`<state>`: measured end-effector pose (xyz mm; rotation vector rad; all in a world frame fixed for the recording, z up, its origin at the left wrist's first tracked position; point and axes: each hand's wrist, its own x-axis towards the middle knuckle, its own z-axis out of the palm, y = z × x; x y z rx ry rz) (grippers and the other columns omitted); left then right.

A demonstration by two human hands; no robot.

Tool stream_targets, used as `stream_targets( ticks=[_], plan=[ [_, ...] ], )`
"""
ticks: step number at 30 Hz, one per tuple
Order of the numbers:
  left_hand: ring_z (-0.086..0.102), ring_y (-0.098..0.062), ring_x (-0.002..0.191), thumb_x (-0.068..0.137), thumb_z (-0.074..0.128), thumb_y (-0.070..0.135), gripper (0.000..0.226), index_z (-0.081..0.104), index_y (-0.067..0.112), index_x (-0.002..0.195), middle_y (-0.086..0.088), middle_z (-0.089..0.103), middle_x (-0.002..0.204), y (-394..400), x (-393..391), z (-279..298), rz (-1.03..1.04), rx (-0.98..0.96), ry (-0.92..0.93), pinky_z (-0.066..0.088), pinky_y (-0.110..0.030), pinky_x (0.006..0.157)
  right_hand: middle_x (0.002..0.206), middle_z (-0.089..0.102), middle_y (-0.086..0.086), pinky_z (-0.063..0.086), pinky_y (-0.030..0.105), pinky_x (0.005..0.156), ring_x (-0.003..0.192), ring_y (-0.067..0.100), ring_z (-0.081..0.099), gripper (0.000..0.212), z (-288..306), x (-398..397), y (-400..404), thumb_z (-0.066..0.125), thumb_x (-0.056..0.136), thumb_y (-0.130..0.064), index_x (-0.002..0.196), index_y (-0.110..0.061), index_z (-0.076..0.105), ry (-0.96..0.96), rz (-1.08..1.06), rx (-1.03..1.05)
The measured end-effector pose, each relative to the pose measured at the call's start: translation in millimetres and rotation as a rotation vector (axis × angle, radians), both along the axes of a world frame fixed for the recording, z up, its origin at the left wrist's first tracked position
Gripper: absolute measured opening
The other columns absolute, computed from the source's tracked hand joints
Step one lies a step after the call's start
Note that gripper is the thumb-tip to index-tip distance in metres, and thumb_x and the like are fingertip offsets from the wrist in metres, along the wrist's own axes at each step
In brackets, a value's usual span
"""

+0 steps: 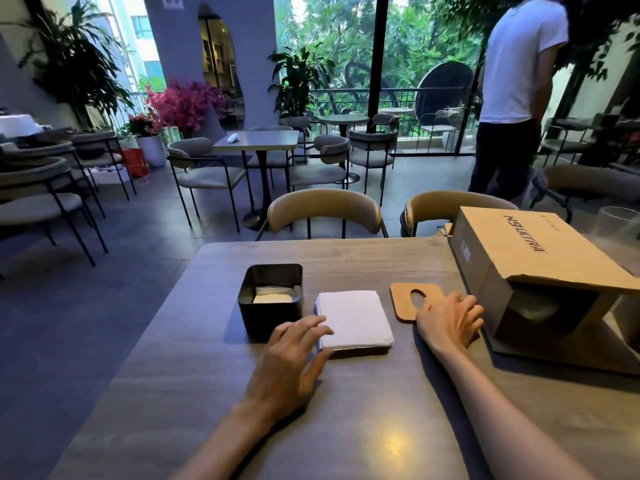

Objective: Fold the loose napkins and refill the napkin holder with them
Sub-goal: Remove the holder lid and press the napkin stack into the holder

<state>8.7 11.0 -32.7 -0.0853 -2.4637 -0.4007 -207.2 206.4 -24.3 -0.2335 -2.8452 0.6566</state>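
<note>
A stack of white napkins (355,318) lies flat on the grey table (194,393). Just left of it stands a black square napkin holder (270,303) with a few folded white napkins low inside. My left hand (294,355) is spread over the stack's near left corner, fingers straight, fingertips touching the top napkin. My right hand (448,320) lies flat on the table to the right of the stack, fingers relaxed, partly covering a cork lid.
A cork lid with an oval hole (412,299) lies under my right hand. A large cardboard box (530,258) on its side fills the table's right. Two tan chairs (325,211) stand across the table. A person in a white shirt (516,81) stands at far right.
</note>
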Motion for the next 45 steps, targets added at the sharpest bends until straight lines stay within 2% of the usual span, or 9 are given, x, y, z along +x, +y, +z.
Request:
stream_targets(
  ticks=[7,12,16,21,28,36,41,43,45],
  plan=[
    [0.014,-0.009,0.151,0.101,0.034,0.054,0.043,0.049,0.036,0.137,0.011,0.031,0.159,27,-39,-10,0.062,-0.102,-0.238,0.014,-0.030,0.120,0.108,0.061,0.013,0.046,0.040,0.088,0.104,0.030,0.055,0.024,9,38,-17,0.058,0.096,-0.031,0.106,-0.008,0.059,0.272,0.412,-0.085],
    [0.021,-0.008,0.149,0.098,0.021,0.058,0.054,0.043,0.039,0.144,0.015,0.034,0.158,28,-45,-19,0.099,-0.134,-0.345,0.017,-0.028,0.115,0.089,0.057,0.007,0.041,0.033,0.075,0.092,0.028,0.056,0.040,23,41,-39,0.054,0.095,-0.046,0.100,-0.007,0.062,-0.249,0.470,-0.382],
    [0.019,-0.006,0.149,0.099,0.023,0.054,0.050,0.041,0.040,0.143,0.015,0.032,0.158,28,-43,-16,0.079,-0.117,-0.361,0.016,-0.027,0.111,0.128,0.059,0.018,0.046,0.034,0.086,0.113,0.033,0.058,0.061,42,35,-43,0.056,0.096,-0.048,0.134,0.000,0.054,-0.459,0.417,-0.497],
    [-0.001,0.001,0.150,0.100,0.023,0.058,0.051,0.030,0.043,0.148,0.021,0.017,0.162,29,-34,-16,0.057,-0.043,-0.421,0.008,-0.040,0.120,0.132,0.057,0.017,0.044,0.034,0.085,0.111,0.030,0.057,0.071,57,32,-41,0.064,0.092,-0.054,0.137,-0.001,0.053,-0.691,0.487,-0.518],
    [-0.018,0.008,0.145,0.102,0.027,0.054,0.052,0.018,0.044,0.153,0.028,0.003,0.162,30,-26,-10,0.010,0.040,-0.461,-0.002,-0.043,0.123,0.111,0.069,0.008,0.054,0.032,0.080,0.095,0.021,0.065,0.043,39,37,-49,0.071,0.089,-0.034,0.123,-0.007,0.065,-0.565,0.635,-0.477],
    [0.031,-0.007,0.145,0.098,0.058,0.030,0.047,0.042,0.046,0.138,0.019,0.043,0.149,22,-22,11,-0.012,0.713,-0.012,0.036,-0.047,0.115,0.105,0.065,-0.004,0.053,0.030,0.081,0.098,0.014,0.062,0.025,63,51,-33,0.064,0.093,-0.025,0.116,-0.028,0.055,-0.297,0.769,-0.652],
    [0.050,0.009,0.120,0.085,0.067,0.047,0.060,0.044,0.031,0.138,0.020,0.054,0.130,12,-28,52,0.055,1.096,0.106,0.043,-0.025,0.105,0.112,0.063,-0.003,0.055,0.028,0.079,0.102,0.016,0.063,0.026,93,60,-35,0.065,0.096,-0.029,0.117,-0.035,0.052,-0.241,0.929,-0.776],
    [0.052,-0.001,0.122,0.076,0.073,0.062,0.081,0.040,0.027,0.141,0.010,0.052,0.134,5,-34,69,0.083,1.217,0.069,0.044,-0.026,0.103,0.110,0.065,-0.003,0.057,0.030,0.080,0.101,0.017,0.064,0.022,105,66,-44,0.065,0.096,-0.030,0.114,-0.037,0.055,-0.238,0.959,-0.840],
    [0.066,-0.010,0.108,0.079,0.074,0.051,0.073,0.044,0.018,0.137,0.000,0.064,0.125,0,-36,86,0.022,1.394,0.024,0.055,-0.023,0.083,0.108,0.067,-0.003,0.058,0.028,0.078,0.098,0.015,0.065,0.020,115,73,-53,0.066,0.096,-0.029,0.113,-0.034,0.058,-0.232,0.992,-0.877]
  ],
)
